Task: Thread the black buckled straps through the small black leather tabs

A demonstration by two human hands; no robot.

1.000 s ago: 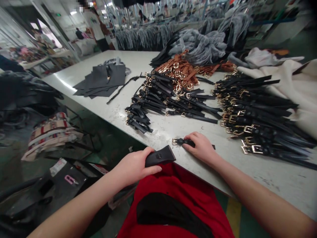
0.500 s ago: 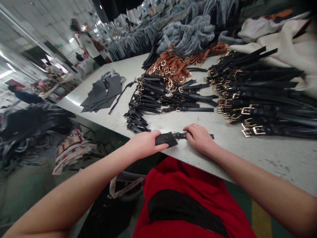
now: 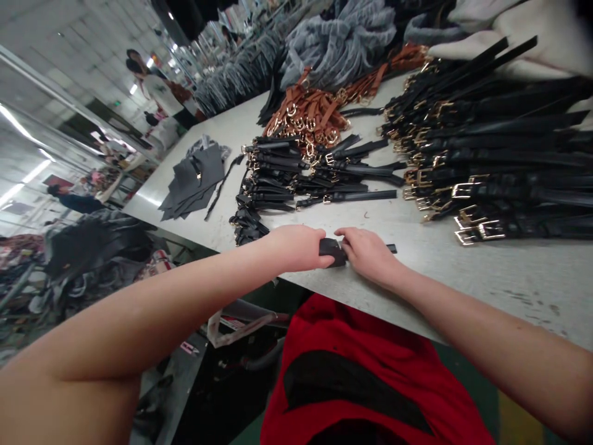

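Note:
My left hand (image 3: 299, 247) is closed around a small black leather piece (image 3: 332, 251) at the near edge of the white table (image 3: 486, 272). Right beside it, my right hand (image 3: 368, 253) presses down on a short black strap (image 3: 391, 248) lying on the table, its fingers curled over it. The leather piece meets the strap's end between my two hands; the strap's buckle is hidden under them.
Piles of black buckled straps (image 3: 500, 161) fill the right side, with smaller black bundles (image 3: 278, 179) and brown straps (image 3: 310, 114) in the middle. Flat dark leather pieces (image 3: 192, 182) lie at the far left. Grey fabric (image 3: 343, 37) is heaped behind. People stand in the background.
My left hand carried the leather piece from my lap up onto the table and against the strap under my right hand. The view tilted and shifted.

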